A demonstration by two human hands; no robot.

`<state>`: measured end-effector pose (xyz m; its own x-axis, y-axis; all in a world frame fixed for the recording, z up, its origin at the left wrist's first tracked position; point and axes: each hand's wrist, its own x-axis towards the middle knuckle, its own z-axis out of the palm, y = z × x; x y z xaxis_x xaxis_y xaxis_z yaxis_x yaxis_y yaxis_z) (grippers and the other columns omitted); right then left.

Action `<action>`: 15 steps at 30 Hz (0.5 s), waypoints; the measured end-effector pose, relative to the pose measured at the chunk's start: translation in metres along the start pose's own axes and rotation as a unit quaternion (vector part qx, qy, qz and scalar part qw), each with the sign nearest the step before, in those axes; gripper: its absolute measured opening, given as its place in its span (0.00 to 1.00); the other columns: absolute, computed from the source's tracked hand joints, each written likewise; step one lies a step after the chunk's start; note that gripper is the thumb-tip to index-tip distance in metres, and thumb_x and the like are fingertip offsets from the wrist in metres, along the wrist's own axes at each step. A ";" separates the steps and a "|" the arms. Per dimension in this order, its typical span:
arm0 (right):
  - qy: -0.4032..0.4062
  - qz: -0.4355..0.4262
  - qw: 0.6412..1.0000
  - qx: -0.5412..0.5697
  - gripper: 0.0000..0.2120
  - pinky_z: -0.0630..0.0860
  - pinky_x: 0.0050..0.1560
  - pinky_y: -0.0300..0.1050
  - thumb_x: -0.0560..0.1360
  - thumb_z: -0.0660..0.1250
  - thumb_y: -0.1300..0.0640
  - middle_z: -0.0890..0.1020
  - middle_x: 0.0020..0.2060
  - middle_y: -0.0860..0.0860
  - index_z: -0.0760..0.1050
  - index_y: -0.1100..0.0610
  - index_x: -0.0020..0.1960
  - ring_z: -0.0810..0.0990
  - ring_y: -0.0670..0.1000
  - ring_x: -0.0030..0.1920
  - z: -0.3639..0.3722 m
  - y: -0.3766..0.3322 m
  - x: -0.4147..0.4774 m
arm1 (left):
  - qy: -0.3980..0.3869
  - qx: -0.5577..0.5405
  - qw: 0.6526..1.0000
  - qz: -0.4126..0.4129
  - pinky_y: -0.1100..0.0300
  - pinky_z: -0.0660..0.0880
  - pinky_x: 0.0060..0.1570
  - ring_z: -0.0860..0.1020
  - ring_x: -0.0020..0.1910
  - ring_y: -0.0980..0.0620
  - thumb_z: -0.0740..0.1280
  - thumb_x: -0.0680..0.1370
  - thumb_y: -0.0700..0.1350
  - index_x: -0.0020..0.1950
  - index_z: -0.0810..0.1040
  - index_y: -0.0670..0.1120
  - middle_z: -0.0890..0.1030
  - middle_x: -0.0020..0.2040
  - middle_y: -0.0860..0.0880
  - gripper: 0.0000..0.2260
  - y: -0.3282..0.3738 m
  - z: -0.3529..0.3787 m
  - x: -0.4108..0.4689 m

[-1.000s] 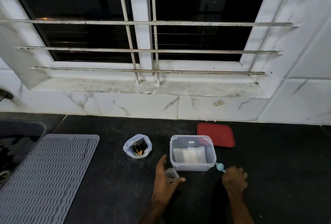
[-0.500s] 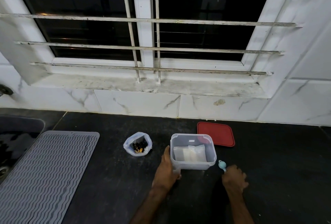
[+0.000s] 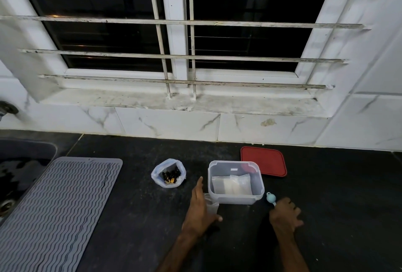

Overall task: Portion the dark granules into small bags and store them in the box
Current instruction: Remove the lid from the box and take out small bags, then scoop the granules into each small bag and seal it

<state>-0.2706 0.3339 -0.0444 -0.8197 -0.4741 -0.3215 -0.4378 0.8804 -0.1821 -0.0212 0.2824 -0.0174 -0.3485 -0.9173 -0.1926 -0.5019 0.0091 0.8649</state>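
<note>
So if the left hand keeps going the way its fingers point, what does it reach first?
Probably nothing: the left hand points up the gap between the granule bag and the clear box, toward the tiled wall. Depth is unclear.

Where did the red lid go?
The red lid lies flat on the dark counter, just behind the clear box on its right, near the white wall tiles.

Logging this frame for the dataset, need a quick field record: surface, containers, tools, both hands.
surface: dark counter below a barred window
box: clear plastic box, open, small white bags inside
lid: red lid flat behind the box
source: open bag of dark granules, left of the box
mat: grey ribbed mat, far left
left hand: at a small clear bag beside the box
right hand: holding a light blue scoop
</note>
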 end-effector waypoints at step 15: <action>0.151 -0.158 0.906 0.362 0.09 0.72 0.49 0.50 0.80 0.61 0.64 0.80 0.46 0.60 0.77 0.64 0.57 0.78 0.58 0.47 -0.112 -0.052 -0.001 | 0.354 -0.079 0.932 -0.018 0.60 0.69 0.58 0.71 0.62 0.56 0.68 0.79 0.48 0.71 0.66 0.45 0.70 0.63 0.54 0.23 0.004 -0.082 -0.001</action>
<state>-0.2885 0.2898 0.0692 -0.8071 -0.5816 0.1019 -0.4008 0.4129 -0.8179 0.0420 0.2505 0.0241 0.3039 -0.9492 0.0820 -0.3606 -0.0350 0.9321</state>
